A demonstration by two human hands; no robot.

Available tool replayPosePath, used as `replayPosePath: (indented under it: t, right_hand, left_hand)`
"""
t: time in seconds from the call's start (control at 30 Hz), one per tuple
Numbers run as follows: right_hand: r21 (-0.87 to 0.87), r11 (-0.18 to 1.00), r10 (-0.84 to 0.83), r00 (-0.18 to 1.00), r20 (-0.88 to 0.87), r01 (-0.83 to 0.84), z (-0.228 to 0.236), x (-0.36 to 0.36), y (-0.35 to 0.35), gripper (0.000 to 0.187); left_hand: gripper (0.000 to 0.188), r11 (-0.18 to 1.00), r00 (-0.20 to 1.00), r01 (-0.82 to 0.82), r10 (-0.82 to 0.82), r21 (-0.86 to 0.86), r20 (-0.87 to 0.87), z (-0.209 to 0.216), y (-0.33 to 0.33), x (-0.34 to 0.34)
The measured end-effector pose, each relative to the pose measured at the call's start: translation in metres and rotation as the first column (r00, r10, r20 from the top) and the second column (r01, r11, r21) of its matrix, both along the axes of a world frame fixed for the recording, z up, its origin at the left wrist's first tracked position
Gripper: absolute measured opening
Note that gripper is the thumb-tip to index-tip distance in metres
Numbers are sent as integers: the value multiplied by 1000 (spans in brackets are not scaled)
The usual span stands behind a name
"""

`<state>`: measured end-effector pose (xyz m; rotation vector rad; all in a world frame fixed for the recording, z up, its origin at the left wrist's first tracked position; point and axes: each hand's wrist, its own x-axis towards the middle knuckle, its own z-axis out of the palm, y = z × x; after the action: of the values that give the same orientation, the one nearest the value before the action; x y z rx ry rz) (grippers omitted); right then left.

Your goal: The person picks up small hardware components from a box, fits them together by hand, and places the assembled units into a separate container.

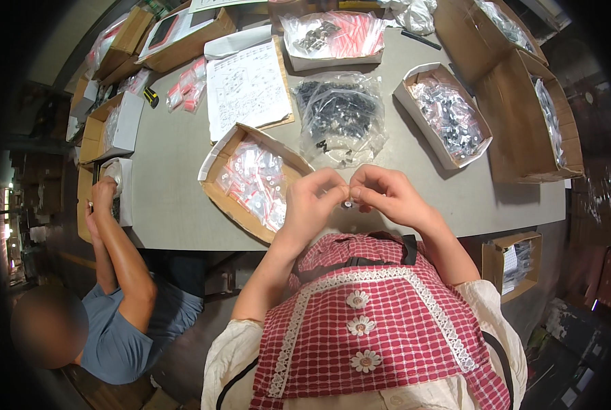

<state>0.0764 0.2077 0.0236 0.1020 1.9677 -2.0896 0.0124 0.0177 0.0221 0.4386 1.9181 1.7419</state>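
Note:
My left hand (315,199) and my right hand (391,195) meet at the table's near edge, both closed in a pinch. Between their fingertips hangs what looks like a small plastic bag (348,204) with a white round piece and something dark in it; the fingers hide most of it. Close to my left hand stands an open cardboard box (213,160) of small clear bags (254,181) with red strips and white round parts. Just beyond my hands lies a large clear bag (339,113) of black small parts, a few of them near its open end.
A white box of bagged black parts (449,116) stands right, another box (333,63) at the back. Printed sheets (244,85), red-edged bags (188,87) and a yellow-black cutter (151,98) lie left. Cartons (517,116) line the right side. A co-worker (124,321) reaches into a box at left.

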Motion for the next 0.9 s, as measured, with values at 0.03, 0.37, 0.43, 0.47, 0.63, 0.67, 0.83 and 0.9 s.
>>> replayPosePath:
  t: [0.03,0.37,0.43,0.47,0.63,0.67,0.83,0.9]
  right_hand:
    - [-92,996,1,999,52,4,-1,-1,0,14]
    - [-232,972,12,972,233,43,-19,-4,8,14]
    - [-266,959,-19,959,283,97,-21,-3,11,15]
    - [-284,950,-33,950,311,126,-23,-3,13,16]
    - [-415,878,-126,952,279,238,-23,2,23,17]
    - [-429,859,-181,950,254,279,-20,3,29,17]
    - [-281,712,-681,730,-53,643,-16,4,57,13]
    - [-202,719,-690,718,-92,665,-20,6,65,16]
  left_hand:
    - [12,999,999,4,-6,36,53,1,1,-1]
    - [14,989,968,4,-42,150,248,-32,17,-13]
    - [15,983,941,-2,-60,183,333,-33,22,-18]
    - [15,981,935,0,-68,192,348,-32,23,-19]
    - [15,991,925,-15,-36,130,377,-17,27,-21]
    - [16,995,929,-19,-18,96,369,-8,29,-20]
    - [13,937,928,-347,350,47,-131,-32,-15,-38]
    - [29,875,812,-420,243,-242,-532,-48,-29,-47]
